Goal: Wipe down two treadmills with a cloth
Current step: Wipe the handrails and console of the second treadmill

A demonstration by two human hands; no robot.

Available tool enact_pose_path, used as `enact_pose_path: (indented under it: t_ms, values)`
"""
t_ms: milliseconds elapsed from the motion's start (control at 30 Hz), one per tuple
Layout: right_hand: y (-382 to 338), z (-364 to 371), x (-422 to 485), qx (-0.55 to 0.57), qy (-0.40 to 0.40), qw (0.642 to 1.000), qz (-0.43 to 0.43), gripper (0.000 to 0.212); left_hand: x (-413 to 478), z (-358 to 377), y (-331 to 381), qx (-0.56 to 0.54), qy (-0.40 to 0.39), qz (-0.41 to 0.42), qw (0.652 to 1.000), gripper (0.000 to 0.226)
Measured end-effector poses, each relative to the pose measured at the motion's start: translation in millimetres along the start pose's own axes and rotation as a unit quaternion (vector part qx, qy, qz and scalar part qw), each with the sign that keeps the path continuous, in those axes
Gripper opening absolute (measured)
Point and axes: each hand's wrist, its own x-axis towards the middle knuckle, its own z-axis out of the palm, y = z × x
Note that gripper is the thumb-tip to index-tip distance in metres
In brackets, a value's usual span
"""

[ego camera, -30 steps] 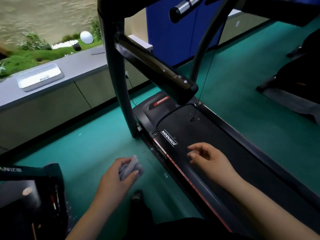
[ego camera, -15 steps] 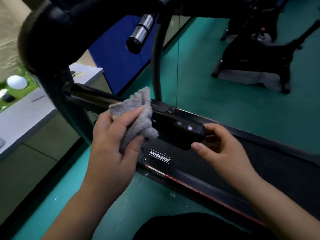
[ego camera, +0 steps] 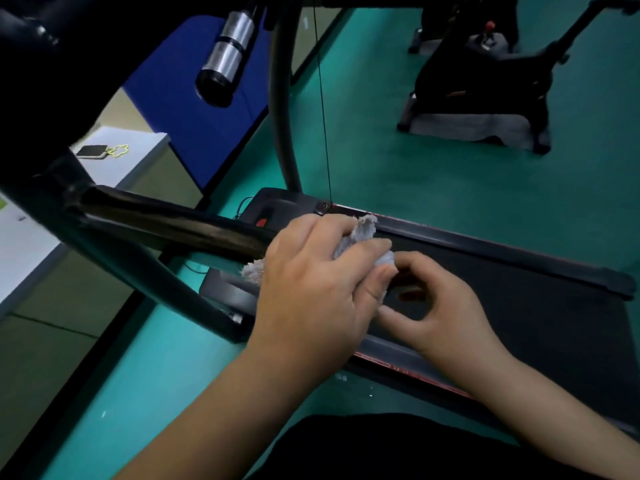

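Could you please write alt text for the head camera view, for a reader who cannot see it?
A person's left hand holds a grey cloth against the end of a treadmill's black handrail, while the right hand curls round the rail's tip. Below lie the dark treadmill belt and a green floor, with an exercise bike beyond.

The smooth teal-green floor (ego camera: 433,168) carries the long black treadmill with red-edged side rails (ego camera: 519,306), its deck running across from left to right. Farther back, a black exercise bike (ego camera: 485,84) stands on a grey rectangular mat (ego camera: 467,126) laid on the same floor. At the left, a white tabletop (ego camera: 138,161) bears a dark flat phone (ego camera: 91,151) with a yellow flower-shaped loop (ego camera: 119,149) beside it.
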Motion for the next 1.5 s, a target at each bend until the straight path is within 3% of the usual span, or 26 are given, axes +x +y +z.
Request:
enact_pose_path:
  t_ms: [233, 567, 667, 800, 933, 1100, 1333, 1500]
  values:
    - [5.8, 2.3, 1.2, 0.023, -0.005, 1.0, -0.009, 0.043, -15.7, 7.3, -17.4, 0.001, 0.063, 0.009, 0.998, 0.038]
    - [1.2, -1.6, 2.8, -0.001, -0.027, 1.0, 0.009, 0.04, -25.0, -1.2, -106.9, 0.054, 0.184, -0.099, 0.976, 0.032]
    - [-10.5, 2.5, 9.7, 0.018, -0.006, 1.0, 0.0, 0.034, -21.1, -13.5, -141.8, 0.079, 0.193, -0.155, 0.966, 0.042]
    - [-24.6, 18.1, 22.6, 0.054, 0.047, 0.997, 0.014, 0.007, -13.5, -11.2, -127.6, 0.064, 0.2, -0.183, 0.96, 0.034]
    - [-26.7, 33.4, 27.6, 0.048, 0.092, 0.994, 0.034, 0.01, -22.6, -2.5, -122.5, 0.009, 0.2, -0.117, 0.973, 0.037]
    - [-28.9, 40.7, 28.4, 0.037, 0.113, 0.993, 0.009, 0.013, -29.0, -12.3, -175.6, 0.002, 0.19, -0.06, 0.98, 0.04]
    - [-27.0, 43.1, 26.7, 0.022, 0.137, 0.99, 0.005, 0.009, -29.1, -34.0, -261.6, 0.06, 0.217, -0.104, 0.969, 0.034]
    - [-24.7, 45.9, 25.3, 0.005, 0.155, 0.988, 0.006, 0.016, -27.8, -28.5, -239.5, 0.034, 0.245, -0.193, 0.95, 0.036]
